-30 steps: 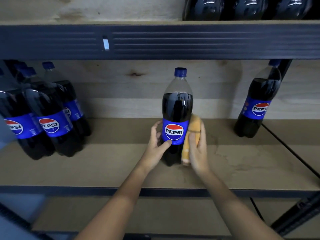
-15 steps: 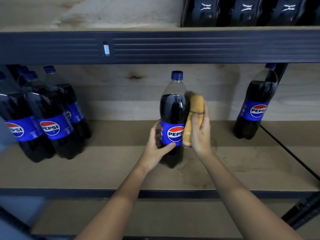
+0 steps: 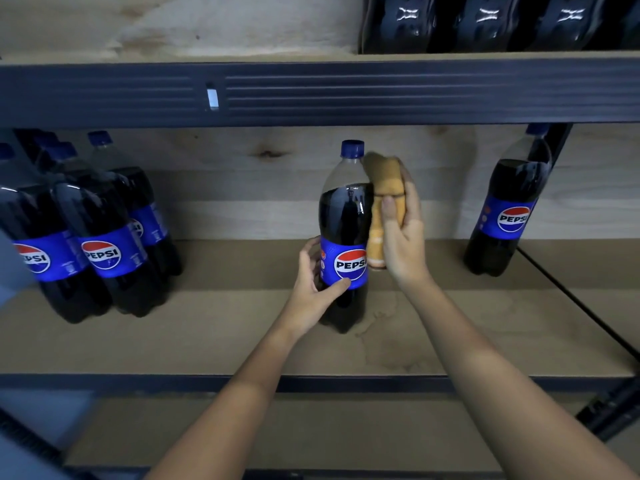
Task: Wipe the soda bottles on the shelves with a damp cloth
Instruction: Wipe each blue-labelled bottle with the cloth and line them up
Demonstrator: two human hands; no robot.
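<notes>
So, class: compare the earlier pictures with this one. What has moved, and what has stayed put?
The right hand, gripping the orange cloth, has slid up the middle bottle from its label to its shoulder near the cap. The left hand still holds the bottle at the label, and the bottle stays upright on the shelf. The other bottles have not moved.

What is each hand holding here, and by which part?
Left hand grips the middle bottle at its label; right hand grips the folded cloth around its middle.
</notes>
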